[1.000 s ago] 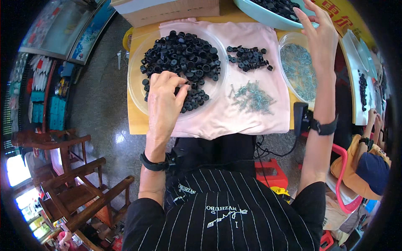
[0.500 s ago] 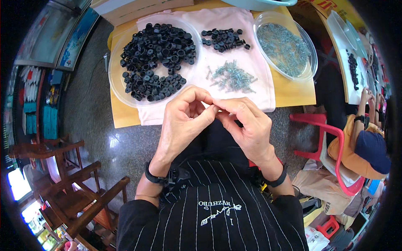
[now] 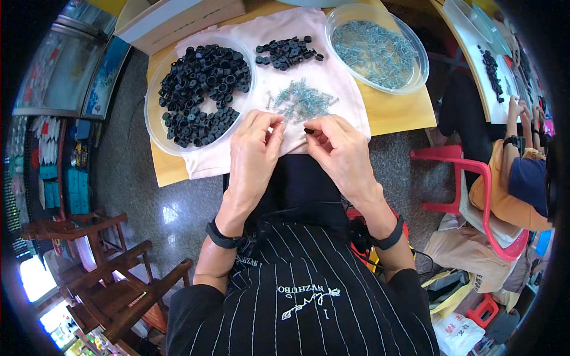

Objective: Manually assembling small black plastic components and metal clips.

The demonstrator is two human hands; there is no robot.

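Observation:
My right hand (image 3: 344,153) pinches a small black plastic cap (image 3: 309,131) between thumb and fingertips. Level with it, my left hand (image 3: 252,155) has its thumb and fingers curled together; whatever is between them is too small to make out. A gap separates the two hands, just over the front of the pink cloth (image 3: 199,161). Right beyond my fingertips lies a loose heap of silver screws (image 3: 303,99). Farther back on the cloth is a small group of black caps (image 3: 288,52).
A round clear tub (image 3: 155,133) full of black caps stands at left, a second clear tub (image 3: 423,74) of screws at back right. Behind is a cardboard box (image 3: 178,24). A red plastic chair (image 3: 487,196) and another person's arms (image 3: 513,121) at a table are on the right.
My hands, which met at the fingertips, have come apart and moved slightly forward. The black cap now shows in my right fingers. The whole view has shifted a little.

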